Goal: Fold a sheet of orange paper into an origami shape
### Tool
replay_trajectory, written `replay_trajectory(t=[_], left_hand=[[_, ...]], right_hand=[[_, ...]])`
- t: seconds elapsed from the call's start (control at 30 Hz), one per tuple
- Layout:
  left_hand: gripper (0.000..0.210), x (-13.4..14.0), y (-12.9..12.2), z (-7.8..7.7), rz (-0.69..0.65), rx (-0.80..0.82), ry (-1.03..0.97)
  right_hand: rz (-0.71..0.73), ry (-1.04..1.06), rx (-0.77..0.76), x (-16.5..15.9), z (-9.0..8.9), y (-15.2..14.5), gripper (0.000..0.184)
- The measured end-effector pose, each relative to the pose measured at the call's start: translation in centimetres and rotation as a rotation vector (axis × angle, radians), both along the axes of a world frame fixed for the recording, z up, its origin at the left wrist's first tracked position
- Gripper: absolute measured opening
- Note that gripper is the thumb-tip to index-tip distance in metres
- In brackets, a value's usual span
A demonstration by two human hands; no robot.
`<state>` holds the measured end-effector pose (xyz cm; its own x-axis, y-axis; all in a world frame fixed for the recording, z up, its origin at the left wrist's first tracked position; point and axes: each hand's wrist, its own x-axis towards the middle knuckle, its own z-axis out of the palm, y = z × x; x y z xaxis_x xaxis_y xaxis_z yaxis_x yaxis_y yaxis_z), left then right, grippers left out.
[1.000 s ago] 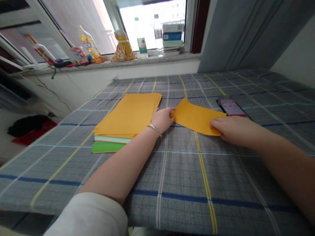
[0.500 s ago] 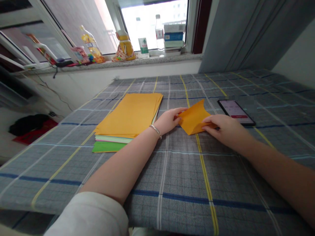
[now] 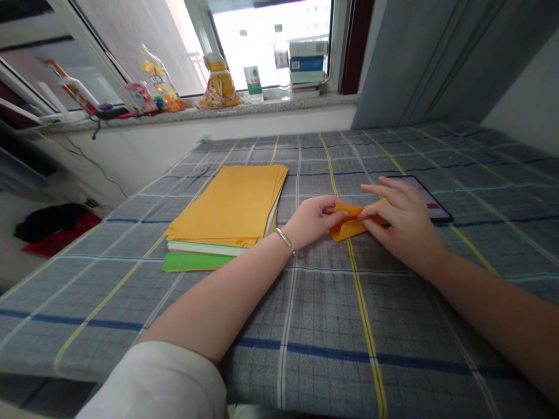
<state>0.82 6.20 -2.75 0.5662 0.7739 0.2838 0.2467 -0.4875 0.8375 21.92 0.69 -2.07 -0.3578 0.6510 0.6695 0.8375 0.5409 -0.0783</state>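
Note:
A small folded sheet of orange paper point(image 3: 349, 228) lies between my two hands over the checked cloth. My left hand point(image 3: 315, 220), with a silver bangle at the wrist, pinches its left side between thumb and fingers. At the other side, the thumb and index finger of my right hand point(image 3: 399, 218) grip the paper, while its other fingers are raised and spread. The paper is bent over along its upper part, partly hidden by the fingers. Left of my hands sits a stack of coloured paper point(image 3: 231, 201), orange sheets on top, with white and green edges showing below.
A phone with a lit screen point(image 3: 430, 201) lies just beyond my right hand, partly covered by it. The grey checked cloth point(image 3: 323, 314) spreads over the table. On the windowsill point(image 3: 279, 105) stand bottles, a tube point(image 3: 253, 81) and stacked boxes point(image 3: 308, 64).
The orange paper's raised upper part has been folded down, so less of it shows. My left hand has moved right, and my right hand has lifted and spread its outer fingers.

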Motion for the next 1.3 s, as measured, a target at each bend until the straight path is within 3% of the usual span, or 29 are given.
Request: replay_trajectory(t=[0.13, 0.23, 0.37, 0.57, 0.67, 0.83, 0.97, 1.13, 1.3], left_hand=[[0.021, 0.4, -0.7, -0.1, 0.005, 0.068, 0.005], [0.030, 0.4, -1.0, -0.2, -0.012, 0.138, 0.041], [0.038, 0.4, -1.3, -0.1, -0.027, 0.113, 0.051], [0.036, 0.5, -1.8, -0.8, -0.092, 0.024, -0.098], [0.043, 0.4, -1.4, -1.3, -0.048, 0.102, -0.173], [0.026, -0.1, -0.5, -1.4, -0.013, 0.375, 0.050], [0.037, -0.5, -0.3, -1.1, 0.111, 0.411, 0.041], [0.005, -0.8, 0.1, -1.2, 0.034, 0.548, 0.124], [0.007, -0.9, 0.7, -1.4, 0.106, 0.533, 0.185]], right_hand=[[0.034, 0.031, -0.059, 0.2, 0.0, 0.2, 0.014], [-0.020, 0.039, -0.123, 0.1, 0.2, 0.0, 0.014], [-0.071, 0.055, -0.152, -0.1, 0.5, -0.4, 0.016], [-0.097, 0.077, -0.145, -0.2, 0.7, -0.5, 0.018], [-0.120, 0.105, -0.138, 0.0, 0.9, -0.6, 0.018], [-0.148, 0.180, -0.137, 0.4, 1.1, -0.6, 0.016], [-0.172, 0.218, -0.122, 0.6, 0.8, -0.5, 0.016], [-0.183, 0.325, -0.065, 1.0, 0.3, -0.3, 0.014], [-0.161, 0.432, -0.044, 1.2, 0.2, 0.0, 0.011]])
